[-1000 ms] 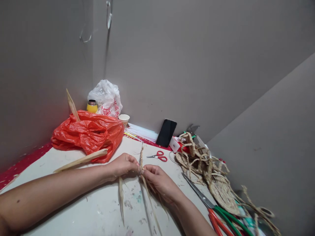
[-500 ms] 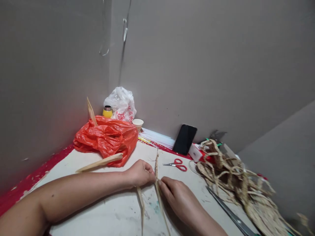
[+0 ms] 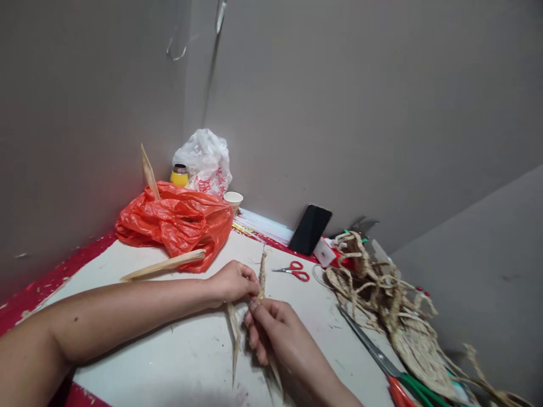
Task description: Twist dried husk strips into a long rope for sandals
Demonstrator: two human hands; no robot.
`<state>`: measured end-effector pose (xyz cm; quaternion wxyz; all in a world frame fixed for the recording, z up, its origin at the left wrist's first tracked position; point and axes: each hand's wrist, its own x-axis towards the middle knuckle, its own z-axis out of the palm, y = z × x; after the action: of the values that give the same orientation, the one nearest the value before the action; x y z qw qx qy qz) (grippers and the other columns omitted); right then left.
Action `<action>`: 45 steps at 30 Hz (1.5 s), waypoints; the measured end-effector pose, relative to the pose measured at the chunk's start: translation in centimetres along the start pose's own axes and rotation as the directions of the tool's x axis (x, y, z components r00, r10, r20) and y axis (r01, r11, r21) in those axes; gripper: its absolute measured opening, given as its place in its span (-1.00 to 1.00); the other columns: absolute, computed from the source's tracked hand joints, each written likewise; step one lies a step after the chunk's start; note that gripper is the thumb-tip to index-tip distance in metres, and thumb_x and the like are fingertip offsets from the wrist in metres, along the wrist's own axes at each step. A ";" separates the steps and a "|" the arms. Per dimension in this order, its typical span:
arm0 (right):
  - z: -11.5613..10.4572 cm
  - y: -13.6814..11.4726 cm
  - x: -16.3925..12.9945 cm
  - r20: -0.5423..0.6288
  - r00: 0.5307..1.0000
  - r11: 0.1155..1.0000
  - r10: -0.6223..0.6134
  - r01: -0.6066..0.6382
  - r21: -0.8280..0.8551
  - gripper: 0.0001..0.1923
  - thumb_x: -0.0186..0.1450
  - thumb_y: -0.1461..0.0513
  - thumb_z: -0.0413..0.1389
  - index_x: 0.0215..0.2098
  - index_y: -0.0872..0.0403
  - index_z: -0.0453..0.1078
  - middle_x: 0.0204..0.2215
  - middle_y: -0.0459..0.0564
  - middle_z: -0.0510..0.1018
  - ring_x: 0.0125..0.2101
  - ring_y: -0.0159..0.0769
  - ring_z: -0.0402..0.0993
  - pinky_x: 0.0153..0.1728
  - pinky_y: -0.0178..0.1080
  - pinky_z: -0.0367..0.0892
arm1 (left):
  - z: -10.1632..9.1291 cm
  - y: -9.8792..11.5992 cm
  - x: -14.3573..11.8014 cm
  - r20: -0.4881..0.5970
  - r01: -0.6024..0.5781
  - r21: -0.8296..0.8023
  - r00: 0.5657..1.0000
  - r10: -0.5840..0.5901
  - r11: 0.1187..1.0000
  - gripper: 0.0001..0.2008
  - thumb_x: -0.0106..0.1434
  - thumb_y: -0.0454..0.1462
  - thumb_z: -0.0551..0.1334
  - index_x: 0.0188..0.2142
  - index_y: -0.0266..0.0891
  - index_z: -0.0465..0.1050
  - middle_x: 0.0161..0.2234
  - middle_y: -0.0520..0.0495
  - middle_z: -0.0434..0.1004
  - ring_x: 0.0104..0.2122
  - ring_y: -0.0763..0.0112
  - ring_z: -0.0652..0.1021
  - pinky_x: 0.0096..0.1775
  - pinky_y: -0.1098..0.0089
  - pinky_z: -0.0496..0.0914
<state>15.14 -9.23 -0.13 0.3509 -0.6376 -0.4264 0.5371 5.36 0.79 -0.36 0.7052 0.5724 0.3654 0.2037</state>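
Observation:
A thin braid of dry, pale plant fibre, like corn husk (image 3: pixel 262 270), lies on the white board, pointing away from me. At its near end, the fingers of my left hand (image 3: pixel 236 282) are closed in a pinch on it from the left. Close beside, my right hand (image 3: pixel 278 328) is closed on the fibre strands from the right, thumb and forefinger together and other fingers curled. One loose strand (image 3: pixel 235 343) hangs toward me below my left hand. Another strand end (image 3: pixel 275 374) shows under my right hand. The exact grip point is partly hidden by the fingertips.
Small red-handled scissors (image 3: pixel 292 271) lie right of the braid. Large shears (image 3: pixel 384 362) and a heap of braided fibre cord (image 3: pixel 394 305) are farther right. A phone (image 3: pixel 310 229) leans at the back. Left are a red plastic bag (image 3: pixel 178 217), a husk piece (image 3: pixel 165 264) and a paper cup (image 3: pixel 233 199).
The whole view has shifted, moving things up and left in the picture. My right hand has turned and come closer to my left, its curled fingers now showing beneath.

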 end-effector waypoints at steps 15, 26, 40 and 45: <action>-0.2 -1.0 -1.8 -0.012 0.923 0.556 -0.386 0.222 -0.801 -0.70 0.29 0.16 -0.04 -0.53 0.06 0.38 -0.60 0.04 0.52 -0.63 -0.31 0.31 -0.55 -0.26 -0.03 | 0.5 0.5 -0.8 0.054 0.115 -0.100 0.992 -0.110 0.988 -0.86 -0.09 -0.28 0.24 -0.54 -0.24 0.27 -0.72 0.17 0.31 -0.80 0.69 0.09 -0.69 0.53 -0.09; -3.4 -1.7 1.1 -0.046 0.998 0.986 -0.052 0.059 0.154 -0.56 0.15 -0.12 0.06 -0.45 0.11 0.33 -0.68 -0.16 0.27 -0.74 -0.51 0.04 -0.73 -0.40 -0.01 | 0.2 0.7 -0.6 0.074 0.106 -0.154 0.993 -0.096 0.982 -0.76 -0.15 -0.18 0.30 -0.52 -0.25 0.31 -0.72 0.16 0.34 -0.80 0.68 0.10 -0.67 0.51 -0.12; -4.8 -1.0 2.0 0.273 0.960 0.879 0.070 -0.188 0.439 -0.65 0.12 0.08 0.18 -0.54 0.08 0.12 -0.72 -0.32 0.00 -0.72 -0.62 -0.31 -0.74 -0.48 -0.39 | -0.1 -0.1 0.4 0.081 -0.167 0.021 0.983 0.165 0.986 -0.80 -0.09 -0.20 0.28 -0.54 -0.31 0.36 -0.64 0.10 0.37 -0.60 0.56 0.32 -0.47 0.49 0.18; -4.3 -1.0 1.7 0.226 0.974 0.871 0.029 -0.135 0.472 -0.63 0.08 0.09 0.21 -0.55 0.08 0.11 -0.74 -0.33 0.02 -0.73 -0.63 -0.27 -0.74 -0.48 -0.37 | -0.6 0.8 0.2 0.105 -0.062 -0.007 0.993 0.062 0.998 -0.69 -0.17 -0.12 0.35 -0.54 -0.34 0.40 -0.68 0.13 0.33 -0.64 0.62 0.25 -0.53 0.51 0.10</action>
<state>19.32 -7.19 0.92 0.4288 -0.4862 -0.2857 0.7058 5.09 1.55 0.34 0.7179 0.5921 0.3094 0.1957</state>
